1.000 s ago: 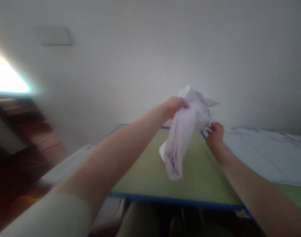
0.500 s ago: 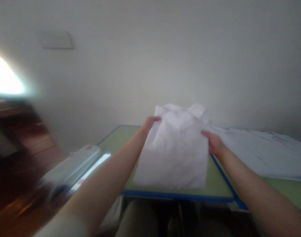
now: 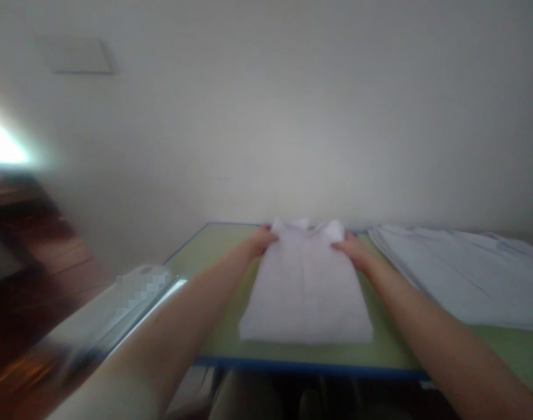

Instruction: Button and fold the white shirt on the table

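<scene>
A white folded shirt (image 3: 307, 291) lies on the green table (image 3: 222, 326), its collar toward the wall and its straight folded edge toward me. My left hand (image 3: 262, 239) grips the shirt's far left side just below the collar, thumb on top. On the opposite side my right hand (image 3: 352, 249) holds the far right edge the same way, with the thumb over the cloth. The fingers of both hands are partly hidden under or beside the fabric.
White folded cloths (image 3: 471, 274) are piled on the table to the right. At the left stands a pale, blurred appliance-like object (image 3: 112, 303) beside the table. Behind the table rises a plain wall (image 3: 292, 116) with a rectangular plate (image 3: 80, 55) on it.
The shirt's collar end has come down from a raised, tilted position, and the shirt now lies flatter on the table. Both hands have lowered with it, the right one shifting left.
</scene>
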The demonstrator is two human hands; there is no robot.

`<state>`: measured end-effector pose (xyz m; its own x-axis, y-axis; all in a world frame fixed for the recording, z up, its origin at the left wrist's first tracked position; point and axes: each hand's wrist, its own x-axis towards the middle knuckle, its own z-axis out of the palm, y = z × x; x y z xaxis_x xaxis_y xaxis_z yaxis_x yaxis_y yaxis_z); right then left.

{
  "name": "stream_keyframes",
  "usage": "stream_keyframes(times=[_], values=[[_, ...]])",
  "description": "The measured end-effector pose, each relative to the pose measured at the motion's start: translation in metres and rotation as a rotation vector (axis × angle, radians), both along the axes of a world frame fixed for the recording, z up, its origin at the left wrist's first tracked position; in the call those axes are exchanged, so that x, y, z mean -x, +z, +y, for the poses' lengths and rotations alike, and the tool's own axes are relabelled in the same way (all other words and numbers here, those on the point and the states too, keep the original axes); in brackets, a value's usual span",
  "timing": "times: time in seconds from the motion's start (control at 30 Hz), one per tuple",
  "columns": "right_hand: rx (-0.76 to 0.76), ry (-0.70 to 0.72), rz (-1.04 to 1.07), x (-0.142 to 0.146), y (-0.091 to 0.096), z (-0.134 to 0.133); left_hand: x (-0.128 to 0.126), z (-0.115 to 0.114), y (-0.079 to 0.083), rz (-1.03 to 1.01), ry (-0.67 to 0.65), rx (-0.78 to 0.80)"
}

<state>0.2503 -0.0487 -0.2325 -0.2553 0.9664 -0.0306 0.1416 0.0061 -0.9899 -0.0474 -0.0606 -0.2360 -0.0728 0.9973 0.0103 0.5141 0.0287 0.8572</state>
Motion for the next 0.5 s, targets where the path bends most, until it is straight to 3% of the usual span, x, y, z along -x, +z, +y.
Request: stream_keyframes(times=[0.2, 0.27, 0.3, 0.4, 0.43, 0.5], values=[[-0.134, -0.183, -0.346, -0.009, -0.005, 0.031, 0.024, 0.026, -0.006, 0.343, 0.058, -0.110], [-0.236, -0.234, -0.424, -0.008, -0.004, 0.045, 0.022, 0.035, -0.001, 0.438, -0.009, -0.224], [-0.352, -0.210, -0.491, -0.006, -0.003, 0.052, 0.018, 0.039, 0.003, 0.511, -0.104, -0.302], [-0.767, 0.128, -0.730, -0.001, -0.006, 0.062, 0.001, 0.044, 0.009, 0.756, -0.498, -0.423], [-0.830, 0.268, -0.793, 0.000, -0.011, 0.061, -0.004, 0.042, 0.007, 0.812, -0.591, -0.377], [-0.800, 0.464, -0.868, -0.003, -0.023, 0.056, -0.009, 0.034, 0.000, 0.886, -0.666, -0.252]])
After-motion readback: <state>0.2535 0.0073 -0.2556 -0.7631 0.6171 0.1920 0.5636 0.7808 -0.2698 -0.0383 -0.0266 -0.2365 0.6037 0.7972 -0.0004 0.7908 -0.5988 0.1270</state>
